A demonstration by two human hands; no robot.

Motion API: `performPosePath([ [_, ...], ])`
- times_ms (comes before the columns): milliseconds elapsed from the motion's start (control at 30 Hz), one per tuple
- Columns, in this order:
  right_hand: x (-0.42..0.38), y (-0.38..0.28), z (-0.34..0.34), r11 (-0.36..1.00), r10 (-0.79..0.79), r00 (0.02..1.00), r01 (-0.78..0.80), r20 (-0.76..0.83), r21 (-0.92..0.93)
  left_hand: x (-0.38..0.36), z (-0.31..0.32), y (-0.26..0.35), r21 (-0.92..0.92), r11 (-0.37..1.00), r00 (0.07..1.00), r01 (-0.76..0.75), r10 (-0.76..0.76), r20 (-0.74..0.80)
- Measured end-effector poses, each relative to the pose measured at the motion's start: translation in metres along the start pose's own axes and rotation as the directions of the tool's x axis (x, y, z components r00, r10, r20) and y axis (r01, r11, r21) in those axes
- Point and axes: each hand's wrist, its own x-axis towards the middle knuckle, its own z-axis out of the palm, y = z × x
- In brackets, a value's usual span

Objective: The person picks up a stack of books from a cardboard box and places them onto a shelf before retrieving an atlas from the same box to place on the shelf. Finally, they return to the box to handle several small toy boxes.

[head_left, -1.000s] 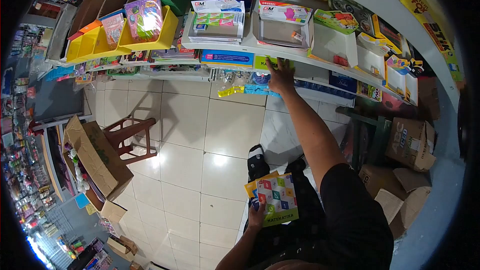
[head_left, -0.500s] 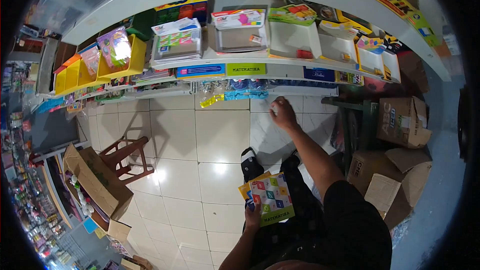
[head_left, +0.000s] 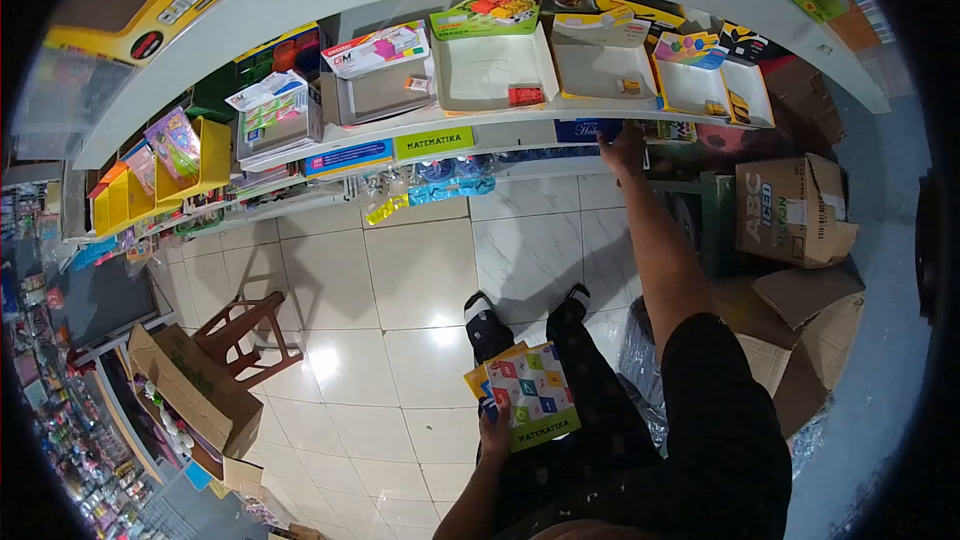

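Observation:
Low in the view, my left hand (head_left: 495, 430) is closed on a small stack of books. On top lies a workbook (head_left: 532, 390) with a colored checkered cover and a green MATEMATIKA band. A yellow-edged book (head_left: 475, 380) sticks out beneath it. My right arm stretches up to the lower shelf, where my right hand (head_left: 624, 148) is at the right end of a dark blue book (head_left: 575, 131). Its fingertips are partly hidden against the dark cover. Farther left on that shelf lies another MATEMATIKA book (head_left: 435, 142), beside a blue book (head_left: 350, 158).
Open display boxes (head_left: 490, 75) holding erasers line the upper shelf (head_left: 400, 128), with yellow bins (head_left: 200, 175) at its left. Plastic-wrapped goods (head_left: 440, 185) hang below. Cardboard boxes (head_left: 790, 215) stand at right. A brown stool (head_left: 245, 340) and an open carton (head_left: 195, 390) are at left.
My right hand has moved up and to the right, from over the floor to the dark blue book on the lower shelf. The view has turned right; my left hand still holds the books.

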Motion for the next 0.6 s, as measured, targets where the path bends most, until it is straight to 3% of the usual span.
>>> performPosePath([
  [67,0.004,0.0,-0.008,0.999,-0.029,1.0,0.029,-0.011,0.027,0.006,-0.001,-0.017,-0.045,0.999,1.0,-0.007,0.007,-0.001],
  [133,0.006,-0.005,-0.017,0.992,-0.097,0.991,0.103,-0.091,0.065,-0.006,0.013,0.009,-0.057,0.998,1.0,0.01,-0.01,-0.005],
  [267,0.017,0.015,0.013,0.991,-0.023,1.0,0.025,-0.021,0.134,-0.007,0.019,0.017,0.099,0.994,0.998,0.048,-0.044,-0.046],
  [367,0.022,0.015,0.02,0.965,-0.061,0.998,0.06,-0.006,0.255,-0.007,0.025,0.016,-0.018,1.0,1.0,0.018,-0.019,-0.02],
  [433,0.022,0.006,0.028,0.942,-0.036,0.999,0.023,0.031,0.334,-0.009,0.027,0.018,0.022,1.0,1.0,0.014,-0.013,-0.021],
  [533,0.017,-0.011,0.04,0.958,-0.136,0.987,0.154,-0.09,0.244,-0.005,0.026,0.012,-0.008,1.0,0.999,0.01,-0.01,-0.04],
  [600,0.018,-0.028,0.05,0.956,-0.144,0.986,0.16,-0.084,0.246,-0.005,0.023,0.012,0.011,1.0,0.998,0.008,-0.007,-0.057],
])
